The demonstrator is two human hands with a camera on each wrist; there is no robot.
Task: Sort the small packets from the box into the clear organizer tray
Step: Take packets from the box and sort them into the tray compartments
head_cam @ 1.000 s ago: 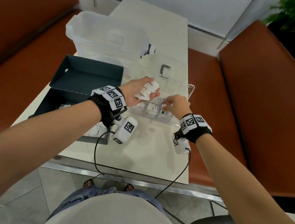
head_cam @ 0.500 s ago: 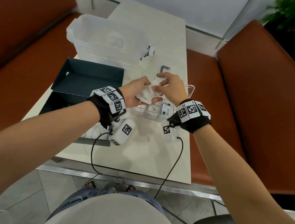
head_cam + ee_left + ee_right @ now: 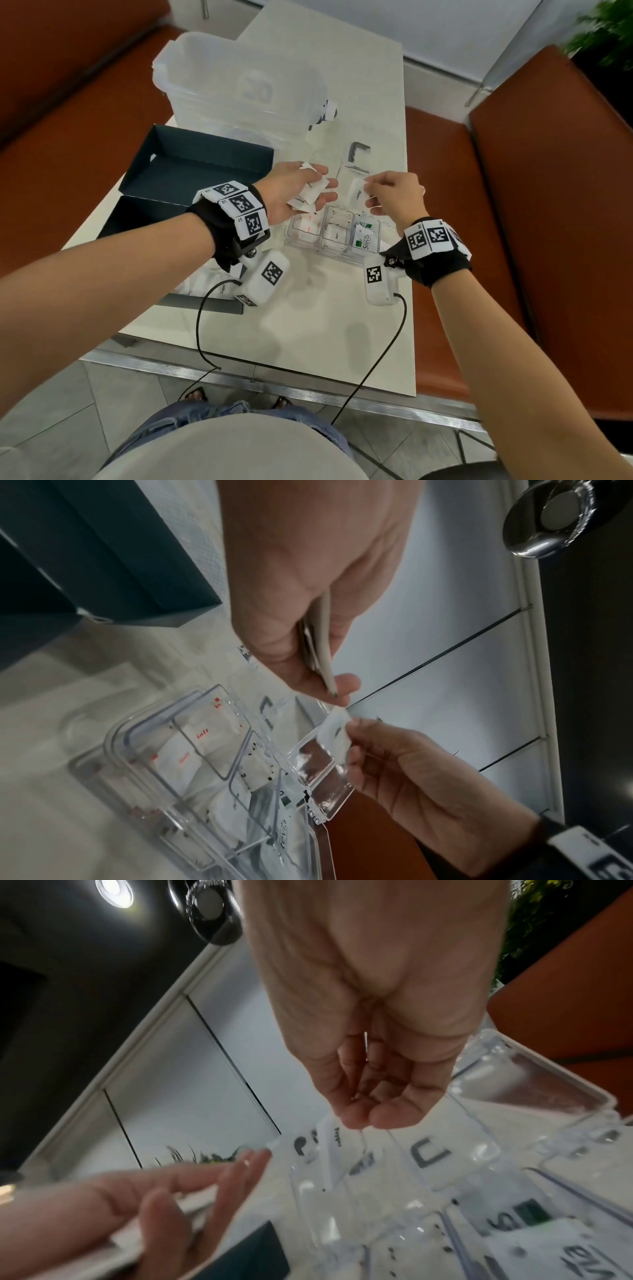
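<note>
My right hand (image 3: 394,197) pinches one small white packet (image 3: 356,192) between thumb and fingertips, hanging just above the clear organizer tray (image 3: 346,255) near the middle of the head view, and that is the relation that counts: the compartments lie straight below and slightly toward me from the pinch, so I judge the coming move is a short drop down, not a reach. The packet hangs flat, its long side roughly upright as far as I can tell. My left hand (image 3: 294,195), just left of it, grips a fanned stack of packets (image 3: 308,197), fingers curled round them, so the right is the nearer hand to the slots. The tray is hard, glossy, see-through plastic with thin dividers and a hinged lid; its front cells already hold papery sachets, one printed Stevia (image 3: 364,236). The dark box (image 3: 191,171) sits left of frame, matte card, more packets in its near end.
</note>
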